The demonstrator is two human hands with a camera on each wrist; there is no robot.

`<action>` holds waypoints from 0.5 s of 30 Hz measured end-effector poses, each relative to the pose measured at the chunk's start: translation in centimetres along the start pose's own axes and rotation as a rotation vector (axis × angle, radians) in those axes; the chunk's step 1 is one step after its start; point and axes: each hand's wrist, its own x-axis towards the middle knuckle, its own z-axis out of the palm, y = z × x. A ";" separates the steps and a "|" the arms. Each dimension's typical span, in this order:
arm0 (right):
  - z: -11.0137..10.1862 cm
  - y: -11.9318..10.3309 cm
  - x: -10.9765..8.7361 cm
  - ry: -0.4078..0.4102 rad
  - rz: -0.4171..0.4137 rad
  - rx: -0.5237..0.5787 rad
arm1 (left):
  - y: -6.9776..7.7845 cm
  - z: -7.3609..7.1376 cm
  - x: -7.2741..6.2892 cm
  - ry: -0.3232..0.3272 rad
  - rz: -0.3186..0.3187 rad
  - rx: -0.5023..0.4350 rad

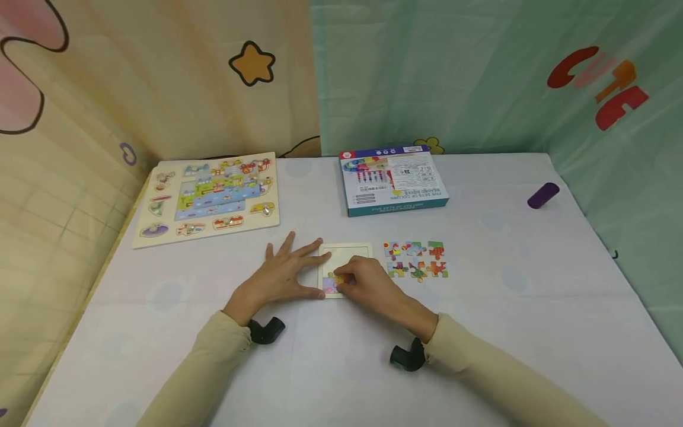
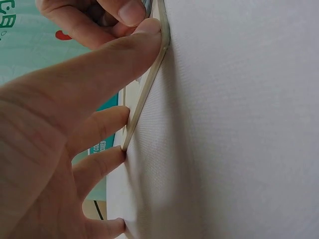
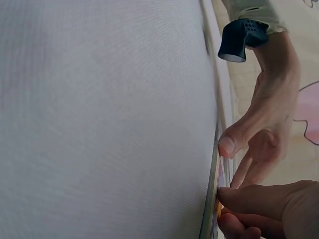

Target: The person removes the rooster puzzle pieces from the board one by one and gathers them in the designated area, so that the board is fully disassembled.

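A small square puzzle tray [image 1: 347,245] with a pale wooden rim lies at the middle of the table. My left hand [image 1: 280,276] is spread along its left side, with thumb and fingertips touching the rim. Over the tray's lower part, my right hand [image 1: 370,289] pinches a puzzle piece [image 1: 339,279] between thumb and fingers; most of that piece is hidden. A pinkish-purple puzzle piece [image 1: 328,286] sits in the lower left corner of the tray. Right of the tray, several loose puzzle pieces [image 1: 414,249] lie in two rows. In the left wrist view, the left thumb [image 2: 144,42] presses the tray's edge.
A wooden knob-puzzle board [image 1: 143,228] with smaller picture puzzles on it lies at the back left. Behind the tray is a flat cardboard box [image 1: 400,181]. A purple cylinder [image 1: 543,195] lies near the right edge. Curtains stand behind the table.
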 end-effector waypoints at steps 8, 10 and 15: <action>0.2 -0.5 0.3 -0.004 0.014 -0.021 | 0.0 0.0 0.1 0.015 0.007 0.002; 0.1 -0.5 0.4 -0.005 0.020 -0.012 | -0.1 0.0 0.1 0.015 0.005 -0.001; 0.1 -0.5 0.4 -0.006 0.046 0.022 | 0.0 0.1 0.1 0.010 0.001 -0.012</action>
